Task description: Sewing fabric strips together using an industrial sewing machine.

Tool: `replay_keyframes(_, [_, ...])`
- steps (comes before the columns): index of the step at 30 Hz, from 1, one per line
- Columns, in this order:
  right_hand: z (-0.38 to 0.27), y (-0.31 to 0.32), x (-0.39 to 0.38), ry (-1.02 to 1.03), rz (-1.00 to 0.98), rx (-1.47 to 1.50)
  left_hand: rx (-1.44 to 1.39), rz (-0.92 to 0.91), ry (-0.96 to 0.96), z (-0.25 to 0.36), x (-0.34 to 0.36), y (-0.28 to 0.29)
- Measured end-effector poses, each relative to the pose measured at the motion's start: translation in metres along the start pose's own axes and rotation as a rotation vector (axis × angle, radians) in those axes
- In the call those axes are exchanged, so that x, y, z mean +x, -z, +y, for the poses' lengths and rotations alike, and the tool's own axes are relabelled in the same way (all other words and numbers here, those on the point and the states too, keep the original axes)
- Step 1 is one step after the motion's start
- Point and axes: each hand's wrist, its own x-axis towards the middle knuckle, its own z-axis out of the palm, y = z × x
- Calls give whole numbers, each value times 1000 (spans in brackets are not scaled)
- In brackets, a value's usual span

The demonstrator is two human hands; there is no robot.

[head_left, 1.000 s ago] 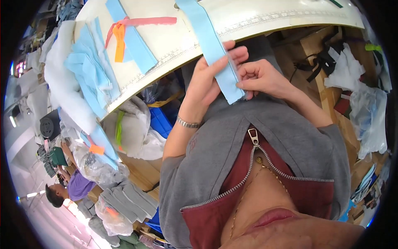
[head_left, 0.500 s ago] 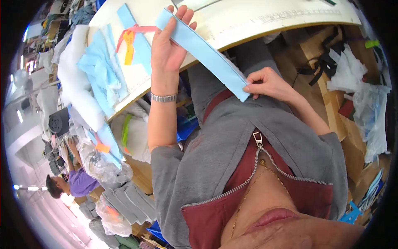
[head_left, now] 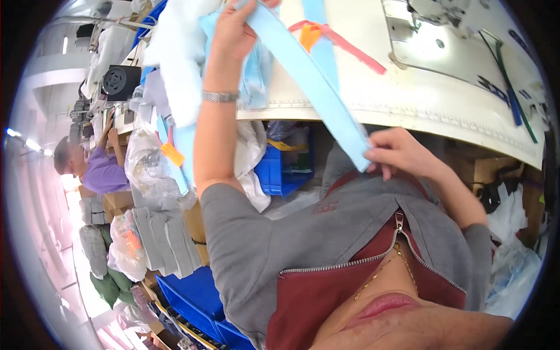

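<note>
A long light blue fabric strip is stretched slantwise between my two hands. Its far end is gripped by my left hand, raised over the worktable, with a metal band on the wrist; part of this hand is cut off by the upper edge. At the near end, just off the table's front edge, my right hand pinches the strip's corner between thumb and fingers. Behind the held strip, a second blue strip lies on the table, crossed by a red ribbon and an orange tape piece.
Crumpled blue fabric and white padding lie at the table's left. A sewing machine's metal plate is at the back right, near small snips. Below the white worktable stands a blue bin. A person in purple sits far left.
The view has turned, bringing the sewing machine plate and snips into sight on the right. Both hands keep hold of the blue strip, which stays stretched between them.
</note>
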Motion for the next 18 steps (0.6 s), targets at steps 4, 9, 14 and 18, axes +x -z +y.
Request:
replay_keyframes(4, [-60, -16, 112, 126, -157, 14, 561, 225, -78, 69, 46, 75])
replay_keyframes(9, [-98, -45, 200, 25, -113, 19, 1466, 252, -235, 58, 13, 97])
replay_keyframes(14, [-77, -32, 144, 327, -150, -516, 1707, -24, -107, -49, -56, 75])
replay_keyframes(18, [-64, -5, 88, 418, -166, -730, 1443, -115, -196, -47, -62, 97])
